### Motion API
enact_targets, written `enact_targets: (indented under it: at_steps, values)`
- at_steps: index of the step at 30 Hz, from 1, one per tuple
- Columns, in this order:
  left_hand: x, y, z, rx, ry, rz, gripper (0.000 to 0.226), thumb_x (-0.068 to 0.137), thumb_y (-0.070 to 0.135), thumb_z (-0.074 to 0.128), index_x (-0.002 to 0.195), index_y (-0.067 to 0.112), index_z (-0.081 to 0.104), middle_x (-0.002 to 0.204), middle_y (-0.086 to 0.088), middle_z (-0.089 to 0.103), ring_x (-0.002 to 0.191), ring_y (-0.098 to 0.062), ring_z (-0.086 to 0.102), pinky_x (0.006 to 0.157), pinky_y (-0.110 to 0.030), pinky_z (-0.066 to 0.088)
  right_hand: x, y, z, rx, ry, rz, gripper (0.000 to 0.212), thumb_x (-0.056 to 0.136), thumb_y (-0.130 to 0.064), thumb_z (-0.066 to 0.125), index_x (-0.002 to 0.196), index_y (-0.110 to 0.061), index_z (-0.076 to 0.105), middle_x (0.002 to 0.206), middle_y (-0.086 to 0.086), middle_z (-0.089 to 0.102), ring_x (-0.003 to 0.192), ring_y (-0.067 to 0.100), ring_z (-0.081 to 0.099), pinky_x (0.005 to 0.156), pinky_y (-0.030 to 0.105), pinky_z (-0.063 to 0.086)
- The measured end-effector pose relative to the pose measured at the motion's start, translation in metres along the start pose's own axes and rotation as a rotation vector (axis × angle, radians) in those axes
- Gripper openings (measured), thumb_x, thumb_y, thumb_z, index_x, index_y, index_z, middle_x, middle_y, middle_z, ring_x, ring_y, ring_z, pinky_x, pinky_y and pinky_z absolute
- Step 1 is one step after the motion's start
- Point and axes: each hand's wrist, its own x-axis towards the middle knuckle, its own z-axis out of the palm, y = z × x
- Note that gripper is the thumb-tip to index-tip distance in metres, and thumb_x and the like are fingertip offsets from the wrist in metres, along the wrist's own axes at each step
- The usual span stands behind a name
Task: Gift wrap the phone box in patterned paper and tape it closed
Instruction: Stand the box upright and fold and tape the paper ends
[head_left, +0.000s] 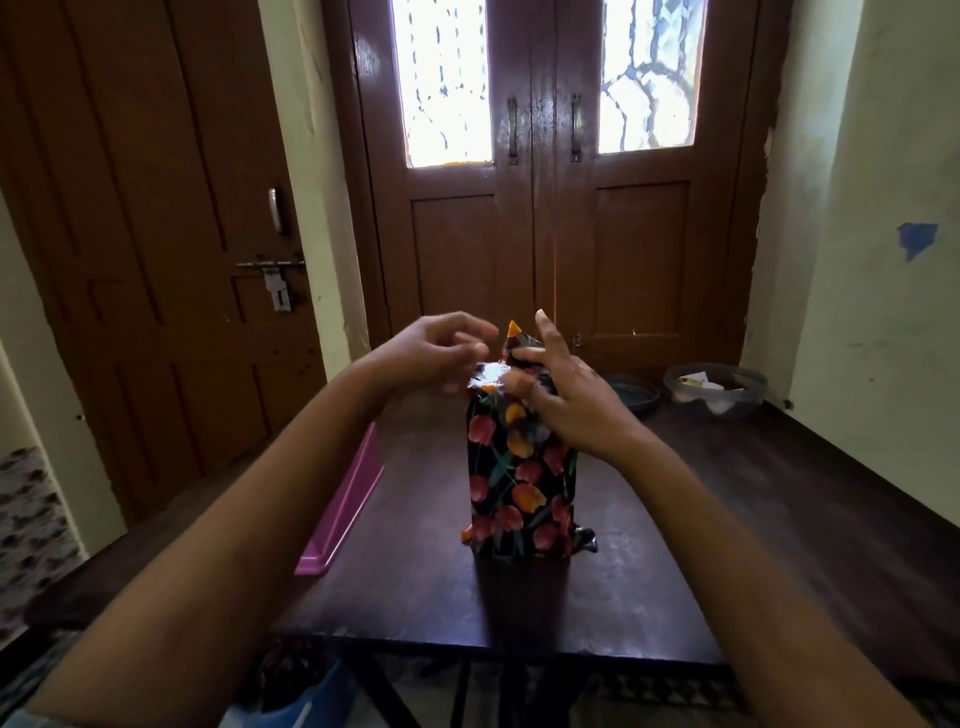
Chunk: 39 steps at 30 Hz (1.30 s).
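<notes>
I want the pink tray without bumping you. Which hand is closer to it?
Left. The left hand is at the box top, on the tray's side. The right hand holds the box top on the side away from the tray.

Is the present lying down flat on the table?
No, the wrapped phone box stands upright on one end on the dark wooden table.

Wrapping paper (519, 478): black, red-orange tulip print, green leaves. Tray (345, 509): pink. Table (727, 519): dark brown. Doors (545, 234): brown.
</notes>
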Motion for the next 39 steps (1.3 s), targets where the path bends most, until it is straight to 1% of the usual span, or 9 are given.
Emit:
enact_targets:
  at_steps: [3, 6, 9, 15, 18, 22, 28, 35, 39]
  values:
    - [-0.013, 0.008, 0.001, 0.085, -0.104, 0.24, 0.029, 0.087, 0.004, 0.058, 0.111, 0.02, 0.06, 0.115, 0.003, 0.06, 0.103, -0.006, 0.061, 0.081, -0.018, 0.052, -0.001, -0.001, -0.009, 0.388, -0.021, 0.049, 0.057, 0.099, -0.043, 0.022, 0.149, -0.025, 0.003, 0.148, -0.005, 0.027, 0.139, 0.017, 0.021, 0.108, 0.031, 0.021]
    - [-0.021, 0.0, 0.009, 0.422, -0.122, 0.364, 0.041, 0.082, 0.01, 0.066, 0.116, 0.03, 0.058, 0.128, 0.009, 0.048, 0.115, -0.006, 0.052, 0.092, -0.025, 0.051, -0.009, 0.008, -0.008, 0.451, 0.146, -0.028, 0.043, 0.1, -0.036, 0.029, 0.142, -0.029, 0.028, 0.134, -0.02, 0.041, 0.127, -0.001, 0.034, 0.096, 0.01, 0.028]
    - [-0.027, -0.013, 0.022, 0.594, -0.083, 0.442, 0.052, 0.078, 0.019, 0.072, 0.123, 0.035, 0.052, 0.138, 0.008, 0.04, 0.126, -0.008, 0.038, 0.099, -0.025, 0.04, -0.017, 0.025, -0.001, 0.412, 0.235, -0.087, 0.041, 0.093, -0.041, 0.032, 0.131, -0.032, 0.043, 0.127, -0.022, 0.049, 0.125, -0.004, 0.039, 0.099, 0.011, 0.032]
    - [-0.026, -0.023, 0.044, 0.671, 0.316, 0.64, 0.035, 0.075, 0.033, 0.074, 0.108, 0.024, 0.065, 0.118, 0.0, 0.057, 0.108, -0.015, 0.051, 0.082, -0.036, 0.051, -0.023, 0.027, 0.003, 0.324, 0.167, -0.089, 0.057, 0.09, -0.045, 0.024, 0.134, -0.017, 0.048, 0.127, -0.013, 0.045, 0.124, -0.002, 0.036, 0.094, 0.003, 0.027]
    - [-0.021, -0.011, 0.04, 0.463, 0.389, 0.604, 0.032, 0.078, 0.045, 0.064, 0.1, 0.022, 0.071, 0.101, 0.005, 0.064, 0.093, -0.011, 0.056, 0.073, -0.03, 0.049, -0.022, 0.029, 0.001, 0.288, 0.174, -0.102, 0.056, 0.091, -0.046, 0.024, 0.132, -0.018, 0.05, 0.127, -0.013, 0.047, 0.125, -0.001, 0.037, 0.095, 0.004, 0.026]
    - [-0.014, 0.007, 0.032, 0.382, 0.413, 0.506, 0.017, 0.078, 0.031, 0.073, 0.092, 0.022, 0.074, 0.083, 0.007, 0.069, 0.077, -0.009, 0.063, 0.067, -0.038, 0.054, -0.022, 0.034, 0.001, 0.159, 0.14, -0.179, 0.06, 0.086, -0.057, 0.036, 0.13, -0.02, 0.052, 0.132, -0.007, 0.049, 0.128, 0.006, 0.04, 0.104, 0.021, 0.032]
    - [0.002, 0.021, 0.021, 0.282, 0.335, 0.39, 0.012, 0.066, 0.026, 0.082, 0.072, 0.027, 0.071, 0.07, 0.009, 0.069, 0.064, 0.003, 0.061, 0.059, -0.01, 0.045, -0.019, 0.033, -0.004, 0.087, 0.216, -0.276, 0.053, 0.076, -0.06, 0.055, 0.107, -0.018, 0.067, 0.108, -0.014, 0.061, 0.104, -0.005, 0.053, 0.086, 0.013, 0.043]
    - [-0.006, 0.01, 0.019, -0.045, 0.338, 0.299, 0.015, 0.09, 0.026, 0.057, 0.102, 0.021, 0.064, 0.094, 0.008, 0.066, 0.084, -0.002, 0.064, 0.069, -0.014, 0.053, -0.005, 0.022, -0.01, 0.044, 0.348, -0.145, 0.043, 0.084, -0.056, 0.051, 0.083, -0.02, 0.074, 0.073, -0.004, 0.071, 0.07, 0.009, 0.066, 0.064, 0.04, 0.053]
    - [-0.018, -0.01, 0.018, -0.001, 0.07, 0.224, 0.026, 0.081, 0.021, 0.068, 0.106, 0.015, 0.065, 0.105, 0.002, 0.067, 0.099, -0.006, 0.063, 0.085, -0.022, 0.053, 0.002, 0.013, -0.017, 0.049, 0.355, -0.105, 0.022, 0.086, -0.041, 0.059, 0.093, -0.023, 0.068, 0.086, -0.001, 0.072, 0.075, 0.007, 0.066, 0.069, 0.035, 0.056]
